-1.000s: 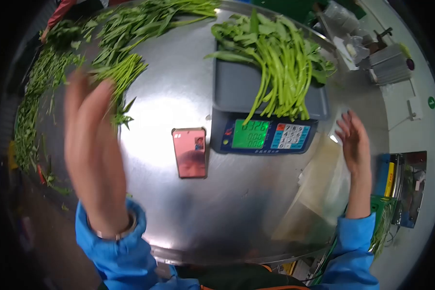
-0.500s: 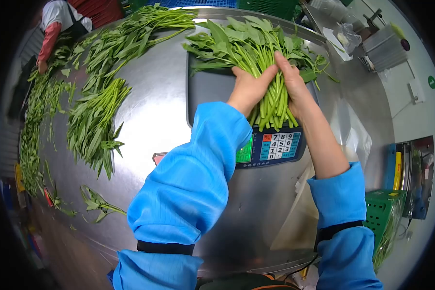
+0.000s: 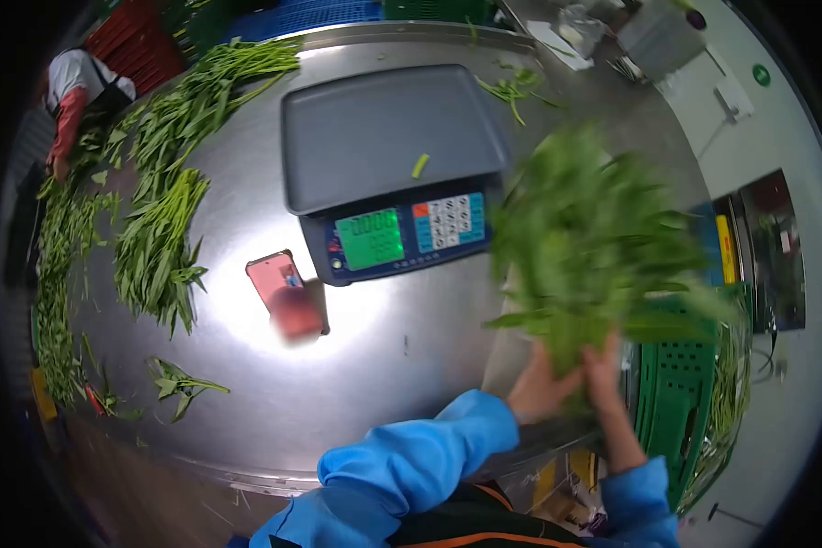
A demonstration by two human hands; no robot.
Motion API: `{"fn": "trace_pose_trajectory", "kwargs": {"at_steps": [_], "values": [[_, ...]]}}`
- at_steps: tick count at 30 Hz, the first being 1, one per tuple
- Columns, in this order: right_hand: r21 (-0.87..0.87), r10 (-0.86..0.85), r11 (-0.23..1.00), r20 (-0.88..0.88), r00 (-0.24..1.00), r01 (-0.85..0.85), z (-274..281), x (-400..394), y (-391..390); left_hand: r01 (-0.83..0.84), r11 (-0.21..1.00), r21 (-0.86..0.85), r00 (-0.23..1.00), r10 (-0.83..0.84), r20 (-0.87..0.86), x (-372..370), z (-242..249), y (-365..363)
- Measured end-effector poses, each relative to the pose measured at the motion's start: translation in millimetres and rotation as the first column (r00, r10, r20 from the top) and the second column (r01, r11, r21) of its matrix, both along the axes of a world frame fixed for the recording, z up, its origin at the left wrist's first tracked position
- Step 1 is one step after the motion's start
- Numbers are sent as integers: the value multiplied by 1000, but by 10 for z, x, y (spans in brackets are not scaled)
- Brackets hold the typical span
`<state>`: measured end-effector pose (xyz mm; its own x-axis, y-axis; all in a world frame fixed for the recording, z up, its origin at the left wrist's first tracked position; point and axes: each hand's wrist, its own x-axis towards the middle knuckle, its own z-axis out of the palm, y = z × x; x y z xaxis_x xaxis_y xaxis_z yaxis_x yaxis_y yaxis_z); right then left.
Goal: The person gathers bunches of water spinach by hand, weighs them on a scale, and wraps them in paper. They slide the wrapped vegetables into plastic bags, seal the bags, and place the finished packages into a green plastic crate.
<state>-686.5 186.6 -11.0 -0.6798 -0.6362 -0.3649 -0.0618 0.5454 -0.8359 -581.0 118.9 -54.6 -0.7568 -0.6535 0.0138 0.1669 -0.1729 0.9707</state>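
Greens [image 3: 598, 237], one leafy bunch, stand upright and blurred to the right of the scale [image 3: 393, 173], over the tabletop [image 3: 374, 365] edge. Both hands grasp the stems at the bottom: left hand [image 3: 539, 391] and right hand [image 3: 603, 374] pressed side by side. A small green scrap [image 3: 419, 165] lies on the scale's tray. A pink phone [image 3: 286, 292] lies left of the scale, loose greens [image 3: 155, 247] further left.

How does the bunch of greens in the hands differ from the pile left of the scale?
The held bunch stands upright, leaves fanned upward, gripped at its stems by the left hand and right hand; the pile lies flat on the steel table, untouched. The bunch is blurred; the pile is sharp. Both are long-stemmed leafy greens.
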Motion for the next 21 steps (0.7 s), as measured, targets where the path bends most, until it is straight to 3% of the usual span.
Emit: {"fn": "trace_pose_trajectory", "kwargs": {"at_steps": [1,3,7,9,10,11,12,13,14,15,16,17,18,20,21], "values": [[-69,78,995,114,990,-71,-778,-180,302,-24,979,200,1000,22,12,-4,-409,168],[-143,145,979,-2,989,-144,-1007,16,304,-77,991,108,995,70,66,84,-994,264],[-116,130,985,25,991,-126,-716,-80,287,15,981,194,982,-51,181,178,-827,130],[-14,111,994,155,982,-110,-605,-311,387,-69,998,5,926,62,373,332,-585,-30],[-14,106,994,160,981,-105,-567,-434,493,-18,996,84,834,-31,551,495,-742,-13],[11,99,995,115,988,-101,-537,-577,625,94,990,103,750,-139,647,671,-422,-156],[34,95,995,70,993,-98,-504,-706,731,45,989,138,810,-117,575,812,-120,-290],[74,24,997,-16,1000,-23,-419,-788,808,31,976,-214,779,111,617,910,-65,-478],[107,-45,993,-103,994,56,-367,-861,872,-135,780,-611,792,455,406,944,-121,-718],[108,-43,993,-96,994,53,-419,-981,932,-225,614,-757,731,620,285,948,-44,-1065],[65,-129,988,-172,977,142,-487,-1114,984,-46,329,-943,654,723,220,950,71,-1515],[18,-213,975,-243,946,224,-532,-1199,995,-75,284,-956,700,698,152,872,286,-1934],[24,-203,976,-239,950,215,-550,-1243,949,-45,237,-970,598,784,164,775,263,-2243],[253,30,965,-348,937,63,-569,-1336,854,7,364,-931,515,797,315,600,168,-2775],[278,260,952,-498,827,-132,-607,-1371,821,8,369,-929,517,794,320,534,167,-2912]]}}
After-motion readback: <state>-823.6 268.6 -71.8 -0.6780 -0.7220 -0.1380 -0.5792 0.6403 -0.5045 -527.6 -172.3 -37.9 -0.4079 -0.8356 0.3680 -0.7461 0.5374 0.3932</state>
